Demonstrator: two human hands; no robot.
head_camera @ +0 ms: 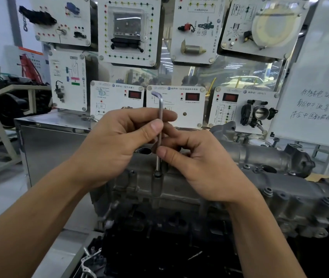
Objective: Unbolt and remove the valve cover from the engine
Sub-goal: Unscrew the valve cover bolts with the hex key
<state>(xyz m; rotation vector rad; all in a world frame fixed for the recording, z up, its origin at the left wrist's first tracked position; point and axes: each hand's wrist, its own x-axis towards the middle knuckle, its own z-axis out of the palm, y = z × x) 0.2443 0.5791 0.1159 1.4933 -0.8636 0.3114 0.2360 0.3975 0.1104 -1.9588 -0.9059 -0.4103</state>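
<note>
Behind the hands, white training panels [129,31] fitted with sensors, red meters and a throttle body [260,114] are mounted on a clear wall. A whiteboard [320,77] with handwriting is hung well to the right of the grip, and a stainless steel cabinet [49,147] is seen below and to its left.

An L-shaped hex key [160,105] is held upright between both hands, with its short bent arm above the grip, pointing left. The left hand [119,141] forms the upper grip: the shaft is pinched between the thumb and the curled fingers. The right hand [203,167] forms the lower grip, directly beneath and touching the left one; the shaft is pinched there between the thumb and the fingertips. Both grips are clenched on the key.

Straight below the grip, the long end of the key is seated in the head of a bolt [157,174]. The bolt is set in the grey cast valve cover [179,187], which lies on top of the engine [159,247], under the grip and stretching away to its right. More bolt heads are seen along the cover's edge to the right of the grip. A round open bore in the cover is partly hidden just behind the left hand. The dark lower part of the engine is seen beneath the forearms.
</note>
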